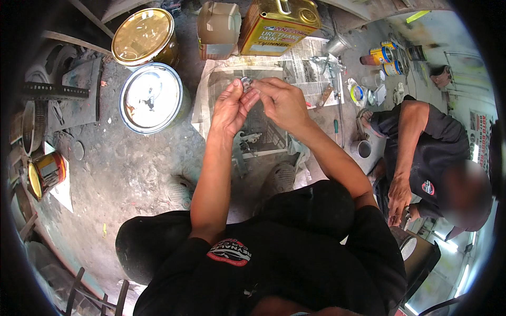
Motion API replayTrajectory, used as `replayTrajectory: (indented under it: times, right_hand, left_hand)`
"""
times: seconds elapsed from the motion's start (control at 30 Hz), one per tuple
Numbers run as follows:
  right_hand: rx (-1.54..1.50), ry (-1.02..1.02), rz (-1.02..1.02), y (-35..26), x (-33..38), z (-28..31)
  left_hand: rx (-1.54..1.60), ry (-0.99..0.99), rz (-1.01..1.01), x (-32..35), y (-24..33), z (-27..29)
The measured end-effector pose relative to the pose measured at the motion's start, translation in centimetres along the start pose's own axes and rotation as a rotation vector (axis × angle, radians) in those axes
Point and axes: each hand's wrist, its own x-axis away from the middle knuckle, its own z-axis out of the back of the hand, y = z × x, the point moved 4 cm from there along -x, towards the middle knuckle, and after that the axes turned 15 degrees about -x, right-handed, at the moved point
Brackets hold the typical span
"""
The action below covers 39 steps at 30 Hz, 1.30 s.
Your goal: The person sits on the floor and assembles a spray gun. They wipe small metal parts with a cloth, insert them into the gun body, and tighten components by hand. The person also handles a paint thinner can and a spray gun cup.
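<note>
Left hand [230, 108]: fingertips pinch small round metal part [246, 81].
Right hand [282, 102]: grip closed on same part.
Below: newspaper [305, 68] on floor.
Advice: keep part over the paper, turn gently.

Soft, even daylight fills the scene, brighter at the far right, where the pale floor [464, 68] looks washed out, and dimmer at the left among the dark clutter. The lids of the two round tins [153, 97] at the far left catch a dull glare, and shadows under the hands [261, 102] are faint. The fisheye bends straight edges toward a black rim, and a co-worker's face at the right is blurred.
</note>
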Motion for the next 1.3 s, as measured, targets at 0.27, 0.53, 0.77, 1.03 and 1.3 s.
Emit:
replayTrajectory:
  times: [0.27, 0.53, 0.77, 1.03, 1.3]
  right_hand:
    - [-0.074, 0.019, -0.095, 0.7, -0.6, 0.5]
    - [0.07, -0.012, 0.0, 1.4, -0.6, -0.4]
    - [0.164, 0.001, 0.012, 1.3, -0.8, -0.4]
    - [0.173, 0.086, -0.043, 1.1, -1.3, -0.4]
    - [0.168, 0.021, -0.147, 1.3, -1.5, -0.3]
  left_hand:
    - [-0.019, 0.15, 0.068, -0.1, 0.1, 0.0]
    - [-0.087, 0.207, 0.014, -0.5, -0.8, 0.1]
    - [-0.116, 0.281, 0.027, 0.2, -0.6, -1.4]
    - [-0.111, 0.344, 0.043, 0.9, -0.2, -2.3]
    - [-0.132, 0.318, 0.039, 0.8, -0.5, -2.0]
